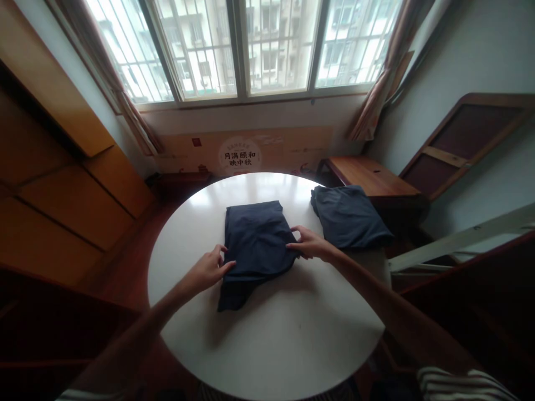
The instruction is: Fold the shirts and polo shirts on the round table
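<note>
A dark blue folded garment [257,236] lies on the white round table [267,340], roughly square, with a darker flap sticking out at its near left corner. I cannot tell what kind of garment it is. My left hand [213,266] grips its left edge, thumb on top and fingers at the side. At the right edge my right hand [309,243] pinches the cloth between thumb and fingers. Some fingertips of both hands are hidden by the fabric.
A second dark folded cloth [351,216] rests at the table's right edge. Beyond it stands a low wooden table [368,175]. Wooden cabinets [54,223] line the left, and a barred window [267,50] with curtains is at the back.
</note>
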The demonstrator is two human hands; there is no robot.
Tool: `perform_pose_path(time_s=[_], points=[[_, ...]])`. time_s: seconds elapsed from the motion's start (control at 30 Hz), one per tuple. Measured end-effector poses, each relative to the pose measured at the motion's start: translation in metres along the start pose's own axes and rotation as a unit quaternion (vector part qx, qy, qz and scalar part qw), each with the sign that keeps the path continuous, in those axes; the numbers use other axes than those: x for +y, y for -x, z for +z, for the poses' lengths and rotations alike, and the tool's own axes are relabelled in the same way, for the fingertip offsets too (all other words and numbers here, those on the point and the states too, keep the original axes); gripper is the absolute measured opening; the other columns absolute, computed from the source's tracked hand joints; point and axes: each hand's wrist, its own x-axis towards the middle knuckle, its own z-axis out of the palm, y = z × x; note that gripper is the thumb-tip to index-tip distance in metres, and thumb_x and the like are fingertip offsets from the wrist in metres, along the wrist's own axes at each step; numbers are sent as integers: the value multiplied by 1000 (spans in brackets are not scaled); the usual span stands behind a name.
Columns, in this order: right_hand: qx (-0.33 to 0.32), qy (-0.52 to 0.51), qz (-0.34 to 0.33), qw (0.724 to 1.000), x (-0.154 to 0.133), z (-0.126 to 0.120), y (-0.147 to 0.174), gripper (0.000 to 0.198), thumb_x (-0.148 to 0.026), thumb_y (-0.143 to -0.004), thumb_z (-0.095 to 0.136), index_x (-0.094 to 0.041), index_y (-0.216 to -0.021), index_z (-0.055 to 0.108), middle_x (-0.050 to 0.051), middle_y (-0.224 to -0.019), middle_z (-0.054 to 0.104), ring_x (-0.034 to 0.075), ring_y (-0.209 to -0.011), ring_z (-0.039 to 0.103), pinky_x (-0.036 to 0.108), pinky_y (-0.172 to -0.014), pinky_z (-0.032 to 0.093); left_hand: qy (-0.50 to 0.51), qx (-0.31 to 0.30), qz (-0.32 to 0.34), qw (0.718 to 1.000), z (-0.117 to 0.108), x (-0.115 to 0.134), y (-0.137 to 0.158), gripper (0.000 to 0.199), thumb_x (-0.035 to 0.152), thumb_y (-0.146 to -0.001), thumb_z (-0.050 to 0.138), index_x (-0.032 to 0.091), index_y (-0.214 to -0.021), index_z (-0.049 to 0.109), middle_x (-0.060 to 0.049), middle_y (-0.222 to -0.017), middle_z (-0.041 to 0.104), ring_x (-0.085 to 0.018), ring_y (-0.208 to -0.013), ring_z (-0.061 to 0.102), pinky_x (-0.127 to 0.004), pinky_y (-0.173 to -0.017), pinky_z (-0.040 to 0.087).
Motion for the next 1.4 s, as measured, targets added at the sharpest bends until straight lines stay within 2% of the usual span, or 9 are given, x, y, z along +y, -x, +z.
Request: perform_pose_path(time_s=[0.1,0.2,0.37,0.53,0.83,1.0,1.1,1.23,1.4], points=[[55,116,-12,992,-11,-2,5,58,-33,-82,74,-12,-128,45,0,-56,65,17,-45,58,24,-44,44,-17,-33,-7,999,-10,-5,-7,36,56,-80,65,20,-78,65,2,-50,59,-17,-43,53,-26,-48,36],[183,281,-179,925,-30,17,15,43,-34,-85,70,-13,-121,56,15,-91,70,27,-84,68,36,-76,53,-30,35,12,999,-30,-16,-43,39,51,-89,55,19,-67,65,0,-51,58,-15,-44,54,-25,-50,39],[5,353,-434,829,-55,93,31,47,-47,-85,68,-14,-117,60,17,-115,64,30,-108,60,40,-90,50,-77,124,129,981,-50,-35,-126,22,28,-84,62,18,-101,71,-9,-100,67,-16,-69,63,-26,-69,49],[-21,415,-478,774,-51,141,22,18,-24,-94,56,-10,-102,62,17,-102,66,26,-100,62,37,-89,50,-98,58,189,975,-42,-46,-171,32,18,-82,61,20,-113,70,-9,-121,61,-14,-78,62,-30,-86,50],[-17,446,-499,743,-30,149,23,18,-4,-92,47,-13,-100,61,15,-102,66,23,-100,62,31,-82,52,-130,120,182,967,-28,-60,-182,32,11,-86,52,25,-104,75,-6,-115,67,-21,-103,63,-32,-95,47],[-26,415,-516,749,-27,145,25,15,-19,-98,48,-16,-94,62,12,-95,67,21,-91,63,30,-80,51,-143,141,170,965,-30,-51,-180,27,14,-87,53,21,-99,75,-9,-109,70,-25,-101,63,-38,-97,48],[0,366,-492,790,-41,125,4,23,-29,-101,45,-17,-91,63,9,-90,68,18,-85,63,28,-80,50,-156,156,156,963,-27,-32,-185,31,14,-87,49,14,-107,72,-14,-115,68,-28,-109,61,-42,-102,44],[107,372,-370,844,-59,87,-56,27,-18,-100,38,-11,-107,64,16,-111,68,22,-106,62,34,-97,45,-171,107,151,968,-2,-5,-189,40,21,-93,43,12,-126,62,-14,-132,62,-26,-122,56,-39,-110,39],[153,437,-153,873,-35,44,-121,54,-45,-102,33,-16,-147,42,14,-157,33,31,-146,24,57,-116,17,-250,39,84,964,33,-3,-169,53,42,-98,37,16,-144,46,-13,-155,37,-31,-145,29,-59,-117,18]])
